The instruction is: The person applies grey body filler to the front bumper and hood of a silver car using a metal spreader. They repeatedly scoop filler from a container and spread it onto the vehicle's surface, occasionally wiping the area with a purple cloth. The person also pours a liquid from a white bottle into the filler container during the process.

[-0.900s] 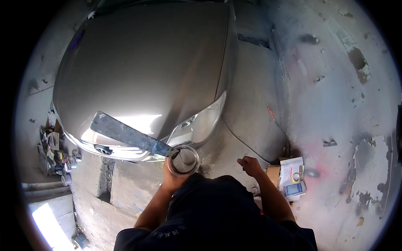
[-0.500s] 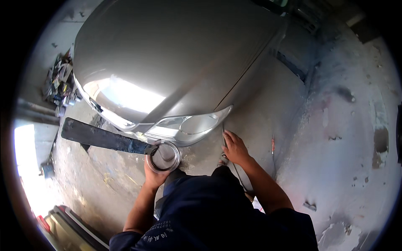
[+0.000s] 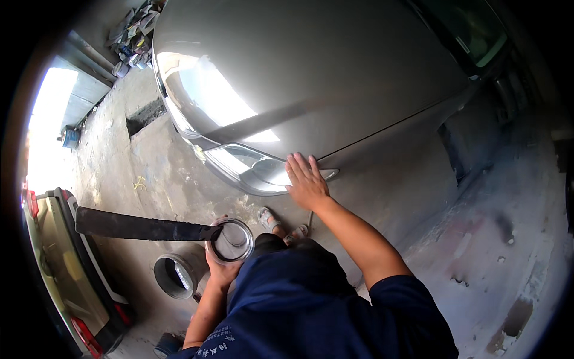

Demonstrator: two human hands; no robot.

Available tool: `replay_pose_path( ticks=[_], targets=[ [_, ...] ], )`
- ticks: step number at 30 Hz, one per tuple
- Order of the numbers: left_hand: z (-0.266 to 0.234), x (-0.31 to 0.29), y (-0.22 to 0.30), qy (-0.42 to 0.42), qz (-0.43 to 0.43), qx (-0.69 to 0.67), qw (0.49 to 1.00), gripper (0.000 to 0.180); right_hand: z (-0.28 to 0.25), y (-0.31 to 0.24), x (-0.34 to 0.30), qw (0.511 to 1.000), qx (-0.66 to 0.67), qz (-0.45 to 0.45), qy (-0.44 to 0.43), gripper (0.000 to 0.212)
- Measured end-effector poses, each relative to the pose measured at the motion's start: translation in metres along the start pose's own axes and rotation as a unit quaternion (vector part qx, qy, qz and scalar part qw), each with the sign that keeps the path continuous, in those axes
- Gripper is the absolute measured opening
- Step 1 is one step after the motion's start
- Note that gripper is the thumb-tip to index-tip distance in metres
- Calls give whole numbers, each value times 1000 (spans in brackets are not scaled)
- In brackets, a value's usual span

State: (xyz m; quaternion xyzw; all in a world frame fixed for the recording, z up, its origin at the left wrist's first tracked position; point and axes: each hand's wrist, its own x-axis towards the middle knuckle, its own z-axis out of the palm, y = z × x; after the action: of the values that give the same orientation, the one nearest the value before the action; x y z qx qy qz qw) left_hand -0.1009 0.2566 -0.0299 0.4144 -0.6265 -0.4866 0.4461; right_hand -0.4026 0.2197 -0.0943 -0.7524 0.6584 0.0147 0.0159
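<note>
the right hand [image 3: 307, 181] lies flat and open, fingers spread, palm down on the silver-grey metal car body [image 3: 335, 78], just at the edge where the clear headlight lens [image 3: 251, 167] meets the panel; it grips nothing. its bare forearm runs back down to a dark blue short sleeve.

the left hand [image 3: 220, 269] is clenched around a small round metal can with a shiny open top [image 3: 231, 240], holding it from below and behind, near the person's chest. a long flat dark stirring stick [image 3: 140, 228] rests on the can's rim and juts out well to the left, level above the floor. whether the fingers also pin the stick cannot be told.

between the two hands, lower down, a foot in a grey sandal [image 3: 269, 219] stands on the stained concrete floor [image 3: 173, 173], close under the headlight. just left of the left hand a round grey bucket [image 3: 176, 276] stands open on the floor. further left, at the frame's edge, lies the rear of another vehicle with red tail lamps [image 3: 78, 287]. beyond the car's nose a dark rectangular pit [image 3: 145, 115] is cut into the floor, and a heap of tins and clutter [image 3: 136, 27] sits by the far wall. to the right the floor shows pale and pinkish paint stains [image 3: 478, 239].
</note>
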Motion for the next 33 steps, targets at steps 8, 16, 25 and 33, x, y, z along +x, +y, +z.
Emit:
replay_pose_path(
  ticks=[8,16,25,33],
  targets=[
    [44,14,5,71,3,-45,996,94,-17,126,-36,999,-50,15,6,74],
    [115,-8,27,166,17,35,985,86,13,65,2,979,-86,-181,29,83],
    [220,-45,36,257,-9,24,966,87,2,190,-27,925,-182,-320,91,79],
    [255,-53,24,230,1,84,970,86,-14,200,-51,963,-117,-244,-17,82]
  ],
)
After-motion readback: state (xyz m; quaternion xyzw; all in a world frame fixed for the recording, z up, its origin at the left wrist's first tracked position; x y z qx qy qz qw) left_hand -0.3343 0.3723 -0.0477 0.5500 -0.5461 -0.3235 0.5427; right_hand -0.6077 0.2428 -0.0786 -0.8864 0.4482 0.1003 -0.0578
